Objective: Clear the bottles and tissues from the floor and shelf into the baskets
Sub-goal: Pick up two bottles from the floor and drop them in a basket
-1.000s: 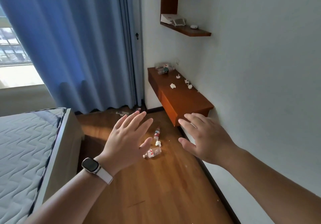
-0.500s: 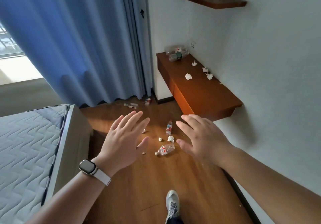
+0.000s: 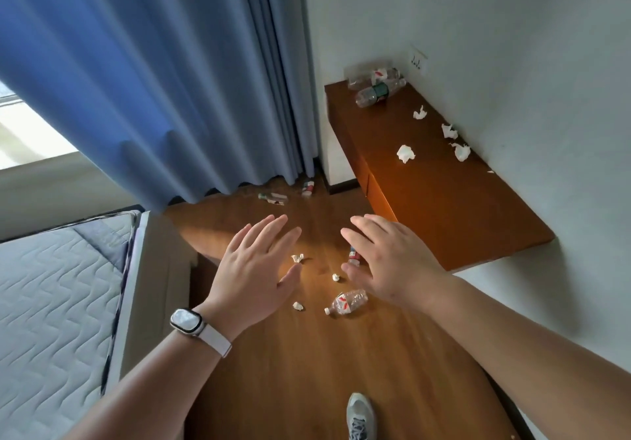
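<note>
left hand (image 3: pixel 254 274): fingers spread, holding nothing
right hand (image 3: pixel 389 262): spread, empty
floor (image 3: pixel 307 371): plastic bottle (image 3: pixel 346 302), crumpled tissues (image 3: pixel 297 258)
shelf (image 3: pixel 444 207): bottles (image 3: pixel 377 91), tissues (image 3: pixel 405 153)

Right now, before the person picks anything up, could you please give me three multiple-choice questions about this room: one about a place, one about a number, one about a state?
1. Where does the bottle nearest the shoe lie?
A. on the bed
B. on the floor
C. on the window sill

2. How many crumpled tissues lie on the shelf?
A. two
B. four
C. eight

3. How are the left hand and right hand?
A. both open and empty
B. both gripping bottles
C. the left pinching a tissue

Answers:
1 B, it lies on the wood boards ahead of the shoe.
2 B, four white lumps sit on the shelf top.
3 A, the fingers are spread and hold nothing.
</note>
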`<state>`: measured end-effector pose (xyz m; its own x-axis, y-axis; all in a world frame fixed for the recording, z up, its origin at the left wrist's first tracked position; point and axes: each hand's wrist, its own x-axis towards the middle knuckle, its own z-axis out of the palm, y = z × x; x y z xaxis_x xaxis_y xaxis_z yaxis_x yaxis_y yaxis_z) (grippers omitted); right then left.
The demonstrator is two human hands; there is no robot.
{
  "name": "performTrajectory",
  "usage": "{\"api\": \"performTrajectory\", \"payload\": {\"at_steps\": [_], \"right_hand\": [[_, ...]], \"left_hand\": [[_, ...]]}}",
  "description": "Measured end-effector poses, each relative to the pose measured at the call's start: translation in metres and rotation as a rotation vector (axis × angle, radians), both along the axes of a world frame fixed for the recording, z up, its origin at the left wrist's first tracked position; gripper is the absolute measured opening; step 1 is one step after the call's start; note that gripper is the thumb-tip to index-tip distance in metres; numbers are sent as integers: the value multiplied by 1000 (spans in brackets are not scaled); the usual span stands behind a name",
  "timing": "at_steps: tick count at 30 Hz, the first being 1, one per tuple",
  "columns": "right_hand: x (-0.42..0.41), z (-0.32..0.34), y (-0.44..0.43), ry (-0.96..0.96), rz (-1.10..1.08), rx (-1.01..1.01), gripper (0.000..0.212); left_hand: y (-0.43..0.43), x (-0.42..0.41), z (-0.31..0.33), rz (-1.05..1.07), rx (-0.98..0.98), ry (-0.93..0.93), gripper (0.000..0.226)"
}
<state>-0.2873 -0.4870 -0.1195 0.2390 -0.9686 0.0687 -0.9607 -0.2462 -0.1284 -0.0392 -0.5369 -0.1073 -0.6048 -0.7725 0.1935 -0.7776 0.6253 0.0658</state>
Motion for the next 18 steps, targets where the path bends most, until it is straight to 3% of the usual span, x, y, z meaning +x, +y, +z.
{"api": "performTrajectory", "payload": {"at_steps": [11, 18], "right_hand": [[0, -49, -93, -4, -133, 131, 61], [29, -87, -152, 2, -409, 225, 59]], "left_hand": [[-130, -7, -51, -110, 134, 29, 52], [-240, -1, -102, -318, 239, 40, 49]]}}
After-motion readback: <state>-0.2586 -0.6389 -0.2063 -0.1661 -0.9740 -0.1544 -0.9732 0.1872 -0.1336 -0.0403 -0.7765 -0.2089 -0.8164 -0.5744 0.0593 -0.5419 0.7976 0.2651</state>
